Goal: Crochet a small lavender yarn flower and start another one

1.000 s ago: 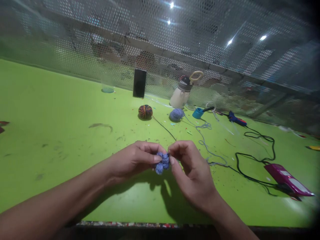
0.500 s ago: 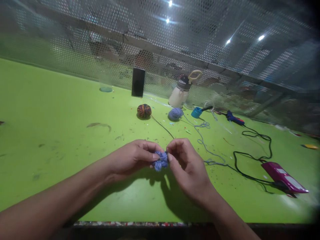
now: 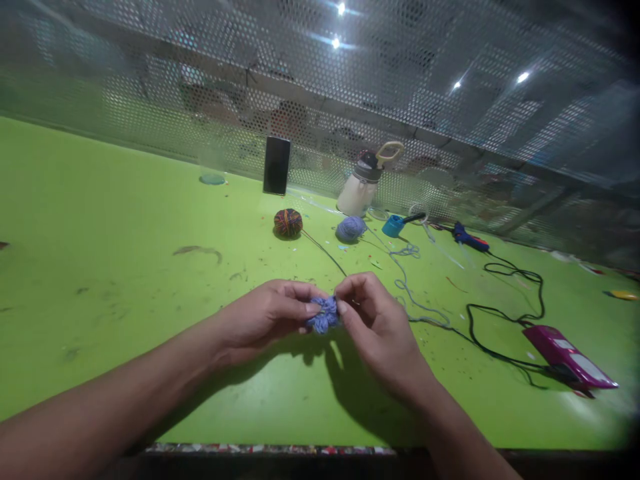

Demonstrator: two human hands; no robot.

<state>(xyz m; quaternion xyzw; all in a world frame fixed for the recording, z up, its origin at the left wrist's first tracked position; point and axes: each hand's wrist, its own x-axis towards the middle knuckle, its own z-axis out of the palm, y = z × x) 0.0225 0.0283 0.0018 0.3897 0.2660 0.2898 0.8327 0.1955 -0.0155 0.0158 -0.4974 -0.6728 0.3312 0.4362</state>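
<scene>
The left hand (image 3: 273, 312) grips the blue crocheted piece (image 3: 324, 324) above the desk's (image 3: 115, 267) near middle; the right hand (image 3: 387, 347) pinches its right edge. Loose blue yarn (image 3: 409, 251), looping right, could snag on the black cord (image 3: 507, 360) if pulled.

The worktop (image 3: 125, 207) was bright green, with dark smudges (image 3: 197, 251) on it. A dark, colorful yarn ball (image 3: 288, 223) sat left of a purple yarn ball (image 3: 351, 229). Behind them stood a black phone (image 3: 277, 165) and a pale bottle (image 3: 357, 192). To the right were a blue thing (image 3: 393, 226), maybe a little pot, a blue glue gun (image 3: 469, 237) and a shiny pink box (image 3: 570, 357).
</scene>
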